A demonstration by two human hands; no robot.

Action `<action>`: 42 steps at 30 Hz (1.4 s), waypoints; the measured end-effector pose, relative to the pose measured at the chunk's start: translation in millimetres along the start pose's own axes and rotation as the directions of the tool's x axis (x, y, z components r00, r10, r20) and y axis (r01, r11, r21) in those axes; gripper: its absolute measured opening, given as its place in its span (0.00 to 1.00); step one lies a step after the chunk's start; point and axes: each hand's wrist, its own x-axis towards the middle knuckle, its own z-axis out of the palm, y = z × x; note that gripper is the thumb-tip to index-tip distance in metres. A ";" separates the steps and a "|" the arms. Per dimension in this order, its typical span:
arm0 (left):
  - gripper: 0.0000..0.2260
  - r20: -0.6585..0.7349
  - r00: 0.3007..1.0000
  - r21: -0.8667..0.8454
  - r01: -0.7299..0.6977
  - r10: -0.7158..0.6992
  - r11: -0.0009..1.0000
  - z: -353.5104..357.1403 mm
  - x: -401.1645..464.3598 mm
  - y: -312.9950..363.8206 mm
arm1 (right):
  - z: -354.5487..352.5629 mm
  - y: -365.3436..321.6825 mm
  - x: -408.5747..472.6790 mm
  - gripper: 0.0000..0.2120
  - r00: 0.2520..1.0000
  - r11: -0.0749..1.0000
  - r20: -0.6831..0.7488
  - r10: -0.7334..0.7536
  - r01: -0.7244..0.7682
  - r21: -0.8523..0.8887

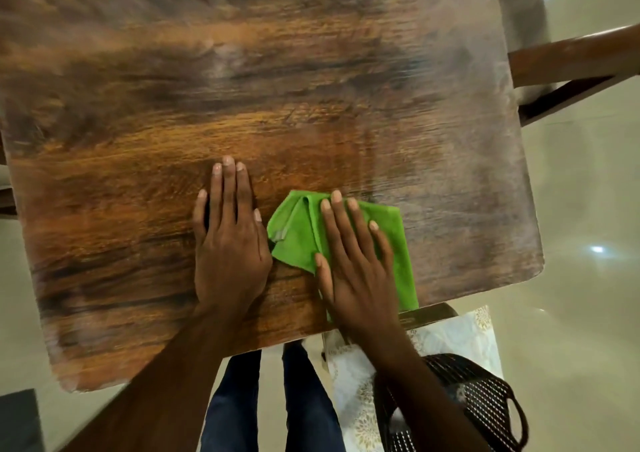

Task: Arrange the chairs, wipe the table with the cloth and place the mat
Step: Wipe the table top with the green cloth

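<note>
Green cloth (349, 240) flat beneath right hand (353, 264)

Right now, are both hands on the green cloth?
No, only the right hand presses the green cloth; the left hand lies flat on the bare table.

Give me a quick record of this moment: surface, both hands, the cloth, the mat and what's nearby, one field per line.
surface: wooden table, wood-grain top
left hand: left hand flat on the bare tabletop, fingers straight
right hand: right hand pressing flat on the cloth
cloth: green cloth, folded, near the table's near edge
mat: patterned mat off the table, below its near edge
nearby: black perforated chair; wooden chair at the right
</note>
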 end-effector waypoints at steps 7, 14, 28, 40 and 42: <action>0.28 0.027 0.999 0.003 0.022 -0.022 1.000 -6.4 0.4 4.2 | -10.9 -4.6 164.7 0.31 0.991 0.998 -0.125 0.052 -0.054 -0.013; 0.28 0.021 1.000 0.004 0.018 -0.018 1.000 -6.4 0.2 2.3 | -5.8 4.3 75.3 0.31 0.995 0.997 -0.068 0.072 -0.069 0.042; 0.28 0.024 1.000 0.014 0.010 -0.011 1.000 -1.6 0.0 0.7 | -14.6 10.3 167.4 0.31 0.995 1.000 -0.100 0.003 -0.005 -0.018; 0.28 0.020 1.000 -0.006 0.005 -0.005 1.000 2.5 -1.2 -2.6 | -7.3 23.5 -2.1 0.33 0.996 0.996 0.020 0.087 -0.087 0.000; 0.28 0.014 1.000 -0.009 0.006 -0.006 1.000 3.9 -0.9 -2.9 | -9.6 27.5 11.6 0.34 0.996 0.997 0.017 0.083 -0.083 -0.002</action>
